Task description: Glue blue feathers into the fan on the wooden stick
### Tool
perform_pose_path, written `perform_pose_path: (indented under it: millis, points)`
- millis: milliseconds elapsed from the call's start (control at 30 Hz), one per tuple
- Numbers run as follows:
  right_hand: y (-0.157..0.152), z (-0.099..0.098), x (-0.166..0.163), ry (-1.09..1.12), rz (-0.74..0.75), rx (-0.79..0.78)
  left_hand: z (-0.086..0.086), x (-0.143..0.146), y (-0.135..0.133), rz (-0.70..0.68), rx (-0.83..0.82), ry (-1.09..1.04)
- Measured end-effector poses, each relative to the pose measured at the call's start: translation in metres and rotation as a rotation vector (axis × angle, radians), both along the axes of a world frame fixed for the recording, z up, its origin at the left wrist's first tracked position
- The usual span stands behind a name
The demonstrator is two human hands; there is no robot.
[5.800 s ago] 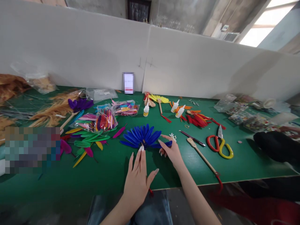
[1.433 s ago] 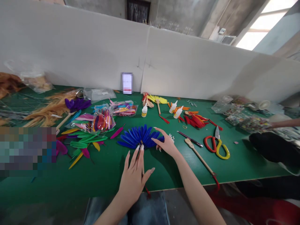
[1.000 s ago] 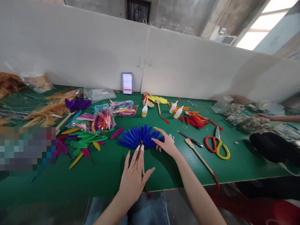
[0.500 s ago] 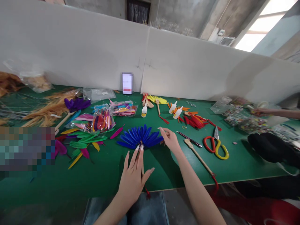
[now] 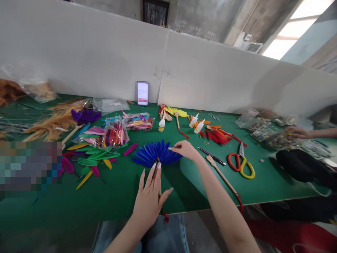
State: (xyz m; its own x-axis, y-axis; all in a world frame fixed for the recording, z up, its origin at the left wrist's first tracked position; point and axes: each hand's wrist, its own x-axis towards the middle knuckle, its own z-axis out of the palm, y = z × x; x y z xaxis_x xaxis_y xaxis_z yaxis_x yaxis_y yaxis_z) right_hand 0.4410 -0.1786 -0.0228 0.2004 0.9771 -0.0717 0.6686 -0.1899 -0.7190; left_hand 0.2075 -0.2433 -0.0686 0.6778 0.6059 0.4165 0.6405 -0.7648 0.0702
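Note:
A fan of blue feathers (image 5: 154,153) lies spread on the green table (image 5: 263,184). My left hand (image 5: 150,200) rests flat over the fan's wooden handle, fingers stretched out, fingertips at the fan's base. My right hand (image 5: 184,149) hovers at the fan's right edge, its fingers curled and touching the outer blue feathers; whether it pinches one I cannot make out.
Loose coloured feathers (image 5: 97,158) and bags of feathers (image 5: 116,135) lie left. Glue bottles (image 5: 196,124), red feathers (image 5: 219,135), red-yellow scissors (image 5: 243,165), a wooden stick (image 5: 222,177) and tweezers (image 5: 212,156) lie right. Another person's hand (image 5: 297,133) works at far right. White partitions (image 5: 105,56) stand behind.
My right hand has moved up and left along the fan's right edge, from beside the feathers to its upper outer feathers. My left hand has stayed put. The other person's hand shifted at far right.

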Motion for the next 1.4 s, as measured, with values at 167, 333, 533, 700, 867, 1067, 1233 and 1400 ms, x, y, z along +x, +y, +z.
perform_pose_path:
  millis: [167, 333, 533, 700, 867, 1067, 1233, 1400]
  points:
    - [0.004, 0.000, -0.002, 0.000, 0.010, 0.012, -0.002, 0.000, -0.001, 0.009, 0.002, -0.003]
    - [0.005, -0.004, -0.007, 0.002, 0.001, 0.050, -0.003, -0.001, -0.001, 0.012, 0.004, 0.005]
    - [0.006, -0.009, -0.010, -0.003, -0.009, 0.096, -0.002, -0.001, -0.002, 0.011, -0.002, 0.003]
    - [0.004, -0.015, -0.010, -0.016, -0.030, 0.121, -0.002, 0.000, -0.001, 0.009, -0.001, 0.002]
    - [0.005, -0.017, -0.011, -0.050, -0.052, 0.138, -0.001, 0.000, 0.000, 0.004, -0.009, -0.010]
    - [-0.033, 0.007, -0.028, -0.174, -0.177, 0.274, 0.000, -0.001, -0.001, 0.005, -0.022, -0.029]
    - [-0.086, 0.004, -0.074, -0.393, -0.002, 0.505, -0.003, -0.001, 0.000, -0.003, -0.029, -0.022]
    - [-0.117, -0.023, -0.102, -0.342, -0.048, 0.473, -0.003, -0.002, -0.001, -0.004, -0.014, -0.034]
